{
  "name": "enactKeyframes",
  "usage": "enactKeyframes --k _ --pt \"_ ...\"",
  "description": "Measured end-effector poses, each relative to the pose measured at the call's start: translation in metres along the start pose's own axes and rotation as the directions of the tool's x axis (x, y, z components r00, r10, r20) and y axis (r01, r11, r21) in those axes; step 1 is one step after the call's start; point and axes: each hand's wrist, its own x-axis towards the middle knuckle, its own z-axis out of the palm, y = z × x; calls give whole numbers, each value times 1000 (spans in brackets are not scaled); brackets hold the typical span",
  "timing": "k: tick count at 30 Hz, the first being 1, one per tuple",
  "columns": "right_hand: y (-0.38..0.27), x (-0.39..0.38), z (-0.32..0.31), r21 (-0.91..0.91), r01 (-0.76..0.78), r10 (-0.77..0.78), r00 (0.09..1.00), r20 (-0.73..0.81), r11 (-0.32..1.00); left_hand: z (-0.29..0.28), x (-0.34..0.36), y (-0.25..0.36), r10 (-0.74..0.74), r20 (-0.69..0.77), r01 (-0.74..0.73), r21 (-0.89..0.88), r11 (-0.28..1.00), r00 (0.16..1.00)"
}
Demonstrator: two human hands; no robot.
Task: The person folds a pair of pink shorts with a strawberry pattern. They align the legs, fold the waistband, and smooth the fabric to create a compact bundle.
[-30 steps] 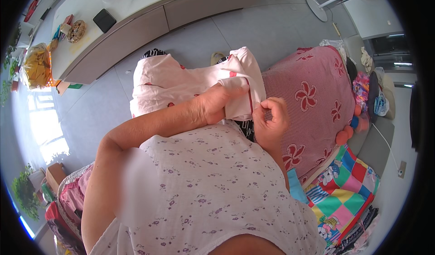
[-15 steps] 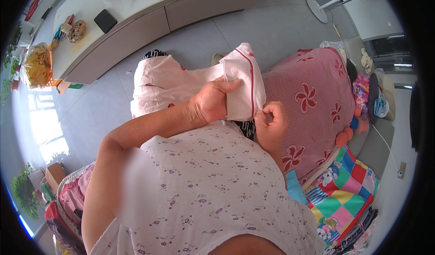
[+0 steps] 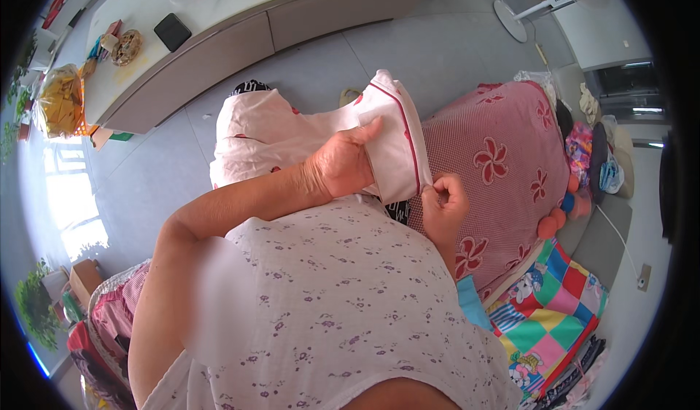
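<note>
A white cloth (image 3: 251,129) with red motifs and dark red piping lies across my lap; whether it is a garment or a cover I cannot tell. Its right end is folded over into a flat flap. My left hand (image 3: 344,161) grips that flap, thumb on top and fingers hidden underneath. At the flap's lower right corner, next to the piping, my right hand (image 3: 446,202) is closed in a pinch on the edge. Anything small between those fingertips is too small to make out. Black patterned fabric shows under the cloth.
To my right a pink cover with red flowers (image 3: 492,158) drapes over a seat, with a colourful checked cloth (image 3: 550,315) nearer me. A long counter (image 3: 226,16) runs across the far side. A white fan (image 3: 543,2) stands at the far right.
My right hand has moved slightly right and down with the pinched corner. The flap has been drawn out and tilted a little, and my left hand has shifted slightly on it.
</note>
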Motion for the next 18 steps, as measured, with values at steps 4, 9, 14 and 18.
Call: enactKeyframes --k 4,9,14,18 --pt "-3 0 -1 -31 -3 4 1000 28 1000 2 -2 2 -12 31 14 -48 999 999" --pt "-2 -1 -2 52 -22 20 999 39 998 8 -3 5 -33 100 39 -55 998 994" --pt "-1 0 6 248 89 -83 996 -34 965 8 -5 6 -40 108 46 -55 997 993" --pt "-17 5 5 -31 343 -343 939 -7 939 6 -4 6 -63 120 72 -68 995 991"
